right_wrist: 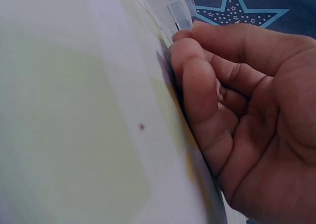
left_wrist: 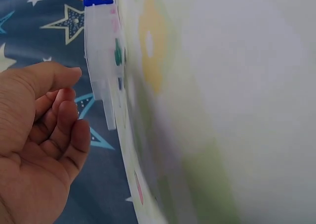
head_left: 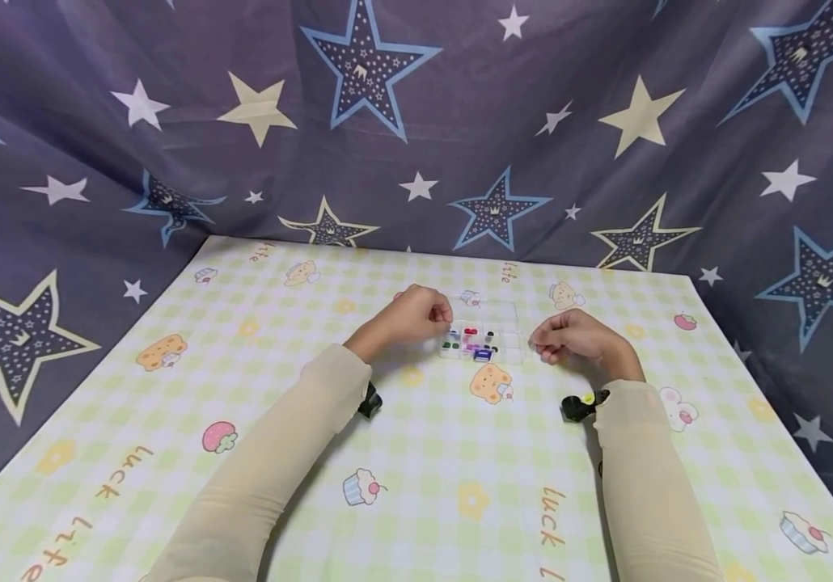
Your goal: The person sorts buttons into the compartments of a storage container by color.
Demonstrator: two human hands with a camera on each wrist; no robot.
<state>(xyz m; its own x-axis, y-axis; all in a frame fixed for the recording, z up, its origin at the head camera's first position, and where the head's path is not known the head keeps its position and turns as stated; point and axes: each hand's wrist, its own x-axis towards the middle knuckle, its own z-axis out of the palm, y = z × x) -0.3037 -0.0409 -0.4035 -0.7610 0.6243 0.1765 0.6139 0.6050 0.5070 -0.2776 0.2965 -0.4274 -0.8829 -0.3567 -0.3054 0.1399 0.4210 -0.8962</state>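
A clear plastic compartment box lies on the table with its see-through lid raised or folded back on the far side. Small green, red, pink and dark pieces sit in its compartments, and a blue clasp marks its near edge. My left hand hovers at the box's left side, fingers loosely bent; the left wrist view shows nothing between thumb and fingertips. To the right of the box, my right hand is low by the cloth, fingers loosely curled, fingertips close together. No held thing shows there.
A checked tablecloth with printed cakes, strawberries and flowers covers the table. Behind and beside it hangs a dark curtain with stars. Each wrist carries a black camera mount.
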